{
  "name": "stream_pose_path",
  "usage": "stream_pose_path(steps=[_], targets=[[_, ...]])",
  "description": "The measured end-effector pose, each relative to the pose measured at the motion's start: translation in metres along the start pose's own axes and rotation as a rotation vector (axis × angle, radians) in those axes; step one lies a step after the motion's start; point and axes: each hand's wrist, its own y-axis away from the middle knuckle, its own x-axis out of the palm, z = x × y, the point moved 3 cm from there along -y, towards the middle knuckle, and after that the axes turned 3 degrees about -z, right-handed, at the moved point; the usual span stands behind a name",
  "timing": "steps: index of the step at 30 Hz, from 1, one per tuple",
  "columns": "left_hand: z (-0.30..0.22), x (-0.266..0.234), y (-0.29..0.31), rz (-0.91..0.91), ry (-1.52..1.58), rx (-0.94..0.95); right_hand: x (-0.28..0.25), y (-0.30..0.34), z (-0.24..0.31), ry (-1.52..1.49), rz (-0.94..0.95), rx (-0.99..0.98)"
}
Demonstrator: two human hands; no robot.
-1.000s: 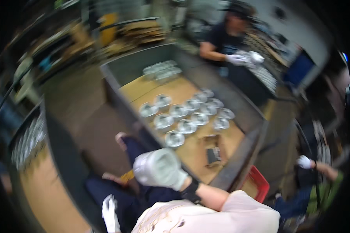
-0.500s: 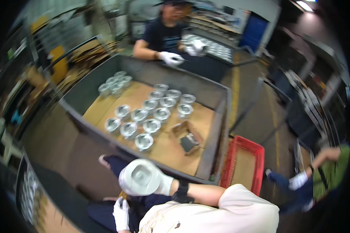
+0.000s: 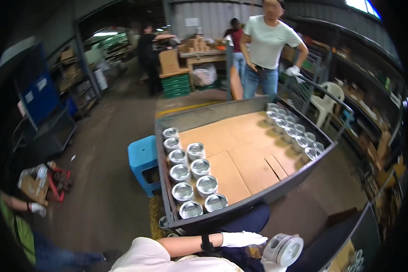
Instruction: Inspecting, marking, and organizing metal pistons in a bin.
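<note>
A white-gloved hand (image 3: 242, 238) lies beside a metal piston (image 3: 283, 249), below a cardboard-lined bin (image 3: 213, 117) of pistons.

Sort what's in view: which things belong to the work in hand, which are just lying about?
In hand:
- shiny metal cup-shaped part, held
- matching metal parts in rows
- cardboard-lined grey metal bin

Lying about:
- blue plastic stool
- white plastic chair
- green crates
</note>
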Motion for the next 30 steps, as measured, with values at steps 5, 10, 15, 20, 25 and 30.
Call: stream_pose_path(steps=[5,10,15,20,25,30], targets=[[-0.008,0.005,0.013,-0.039,0.247,0.064,0.03,-0.034,0.011,-0.276,-0.06,0.043],[-0.014,0.016,-0.008,0.014,0.085,-0.068,0.052,-0.058,0.013,-0.447,-0.111,0.17],[-0.008,0.017,-0.026,0.004,-0.069,-0.087,0.059,-0.066,0.004,-0.564,-0.111,0.285],[-0.002,0.025,-0.031,0.015,0.07,0.001,0.054,-0.051,0.007,-0.71,-0.023,0.384],[0.027,0.031,-0.045,0.033,0.614,0.0,0.038,-0.025,0.015,-0.876,0.126,0.472],[0.034,0.025,-0.047,0.196,0.776,0.064,0.014,0.007,0.024,-1.022,0.312,0.594]])
